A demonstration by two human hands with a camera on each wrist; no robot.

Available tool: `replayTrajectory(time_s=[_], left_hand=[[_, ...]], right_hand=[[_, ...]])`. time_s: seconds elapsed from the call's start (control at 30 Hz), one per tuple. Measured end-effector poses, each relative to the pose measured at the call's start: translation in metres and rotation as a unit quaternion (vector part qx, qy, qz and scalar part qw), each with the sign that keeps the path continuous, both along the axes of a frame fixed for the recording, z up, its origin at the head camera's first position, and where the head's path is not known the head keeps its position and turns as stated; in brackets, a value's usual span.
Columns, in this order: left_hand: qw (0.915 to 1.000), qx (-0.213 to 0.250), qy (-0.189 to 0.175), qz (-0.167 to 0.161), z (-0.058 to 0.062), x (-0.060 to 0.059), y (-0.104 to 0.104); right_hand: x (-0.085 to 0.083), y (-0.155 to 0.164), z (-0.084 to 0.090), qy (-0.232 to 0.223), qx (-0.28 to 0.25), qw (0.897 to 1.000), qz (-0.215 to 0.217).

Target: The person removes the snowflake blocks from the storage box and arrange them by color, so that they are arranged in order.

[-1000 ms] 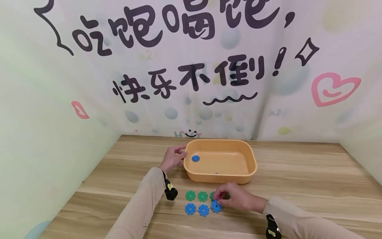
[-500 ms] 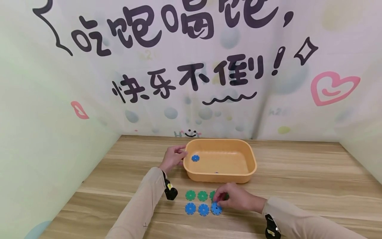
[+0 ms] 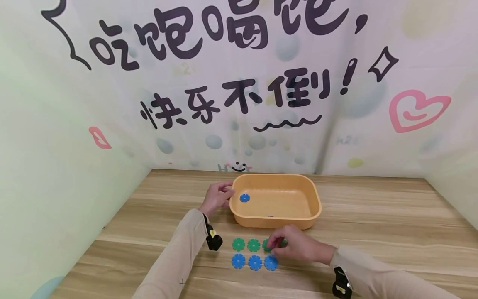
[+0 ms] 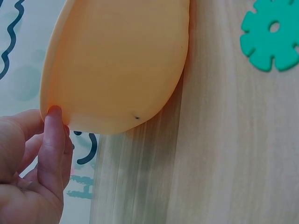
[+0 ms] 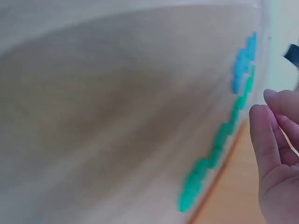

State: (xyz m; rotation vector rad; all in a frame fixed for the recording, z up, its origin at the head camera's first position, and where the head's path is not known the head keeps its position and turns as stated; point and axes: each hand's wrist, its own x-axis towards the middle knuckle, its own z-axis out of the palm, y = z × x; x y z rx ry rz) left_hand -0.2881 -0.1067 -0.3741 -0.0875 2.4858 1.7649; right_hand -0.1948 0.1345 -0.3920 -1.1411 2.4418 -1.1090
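Note:
An orange plastic tub stands on the wooden table, with one blue flower-shaped disc inside near its left end. My left hand rests against the tub's left rim; in the left wrist view a fingertip touches the tub's edge. In front of the tub lie a row of green discs and a row of three blue discs. My right hand hovers with loosely curled fingers over the right end of the green row, hiding part of it. In the blurred right wrist view its fingers hold nothing.
Printed backdrop walls close in the table on the left, back and right. Bare wooden table top stretches to the right of the tub. A green disc lies beside the tub in the left wrist view.
My right hand let go of the rightmost blue disc, which now lies flat in its row, and shifted slightly up over the green row. The left hand has not moved.

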Motion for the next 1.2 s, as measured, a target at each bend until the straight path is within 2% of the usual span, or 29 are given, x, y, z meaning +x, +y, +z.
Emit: replayTrajectory(time_s=[0.1,0.27,0.47,0.63,0.73,0.83,1.0,1.2], left_hand=[[1.0000,-0.002,0.000,0.000,0.001,0.000,-0.001],[1.0000,-0.005,-0.002,0.003,0.001,0.000,-0.002],[1.0000,-0.005,-0.003,0.004,-0.003,-0.002,-0.003],[1.0000,-0.004,-0.003,0.001,-0.003,-0.002,-0.002],[1.0000,-0.003,0.000,-0.001,-0.003,-0.003,-0.002],[0.9999,0.008,0.005,-0.006,-0.003,-0.002,-0.002],[0.9997,0.020,0.008,-0.013,-0.005,-0.002,-0.002],[0.9997,0.010,0.015,-0.013,-0.005,-0.003,-0.002]], right_hand=[[-0.004,-0.002,0.014,0.009,-0.014,1.000,-0.002],[-0.019,-0.010,0.041,0.049,-0.032,0.998,-0.006],[-0.042,-0.022,0.075,0.078,-0.019,0.997,-0.022],[-0.070,-0.026,0.091,0.133,-0.015,0.991,-0.032],[-0.087,-0.024,0.093,0.161,0.008,0.986,-0.045],[-0.102,-0.021,0.088,0.160,0.037,0.985,-0.059],[-0.116,-0.018,0.073,0.133,0.048,0.987,-0.075],[-0.122,-0.029,0.051,0.081,0.037,0.992,-0.087]])
